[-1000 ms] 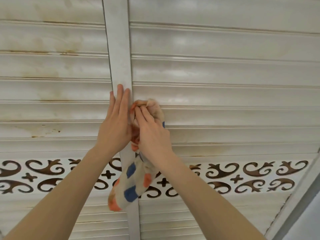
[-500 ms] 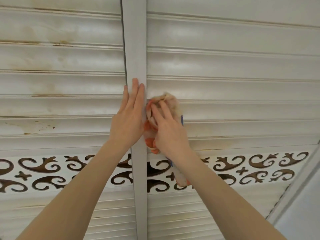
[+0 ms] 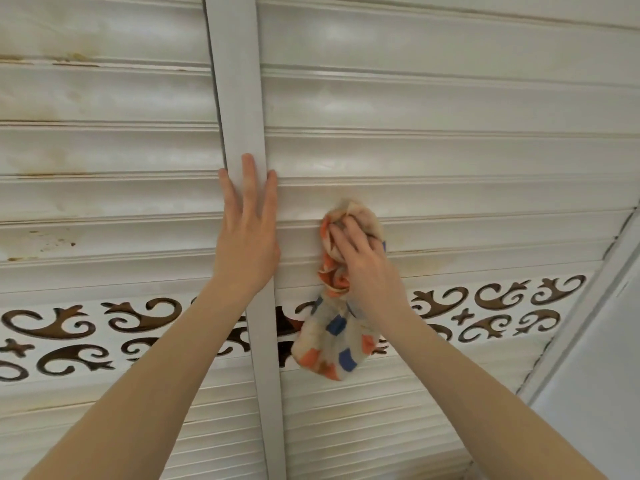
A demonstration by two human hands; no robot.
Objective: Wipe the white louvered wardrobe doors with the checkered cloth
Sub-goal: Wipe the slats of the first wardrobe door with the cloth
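Head view, mid-frame: pressing bunched checkered cloth (image 3: 332, 337) against a slat of the white louvered doors (image 3: 450, 161), right of centre stile (image 3: 239, 98), right hand (image 3: 363, 265) curled round its wad; left hand (image 3: 247, 244) flat, fingers spread, bracing on the stile. Seemingly soft, light, limp, tail dangling over scrollwork band (image 3: 485, 296); best gripped bunched.

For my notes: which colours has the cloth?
Cream cloth with orange and blue squares; head view.
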